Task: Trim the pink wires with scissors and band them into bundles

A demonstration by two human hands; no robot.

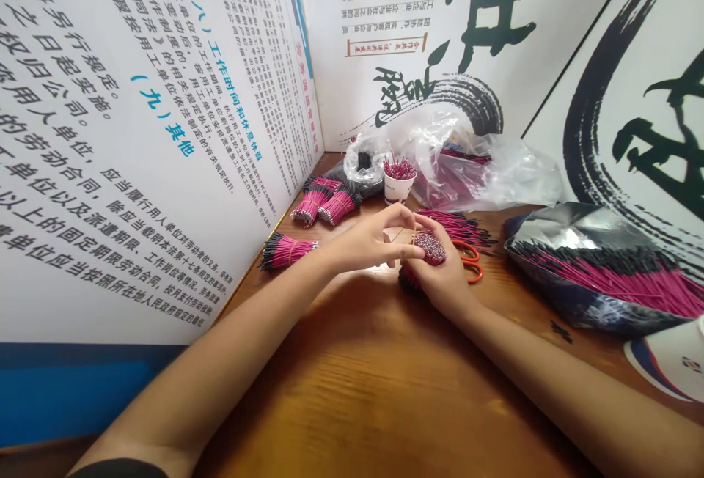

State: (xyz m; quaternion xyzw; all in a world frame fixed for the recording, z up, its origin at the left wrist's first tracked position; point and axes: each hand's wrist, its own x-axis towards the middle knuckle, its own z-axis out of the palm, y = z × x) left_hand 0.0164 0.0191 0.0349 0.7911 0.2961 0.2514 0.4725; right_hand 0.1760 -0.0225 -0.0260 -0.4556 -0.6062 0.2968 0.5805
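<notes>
A thick bundle of pink wires [430, 248] with silvery ends is gripped in my right hand [448, 280], its tips turned up and toward me. Its black ends show beneath the hand, close to the wooden table. My left hand [379, 236] is at the bundle's left side, fingers bent and thumb reaching to the wire tips. A thin tan rubber band [414, 231] is stretched between the left fingers and the bundle. Just right of the right hand lie orange-handled scissors [473, 271], partly hidden. Loose pink wires [456, 227] with black ends are spread behind the hands.
Banded wire bundles [309, 203] and another bundle [289, 251] lie at left. A paper cup [399, 186] holds short pink pieces, beside clear plastic bags [511, 170]. At right are an open bag of wires [583, 302] and a white cup [674, 361]. Printed panels [220, 133] enclose the table.
</notes>
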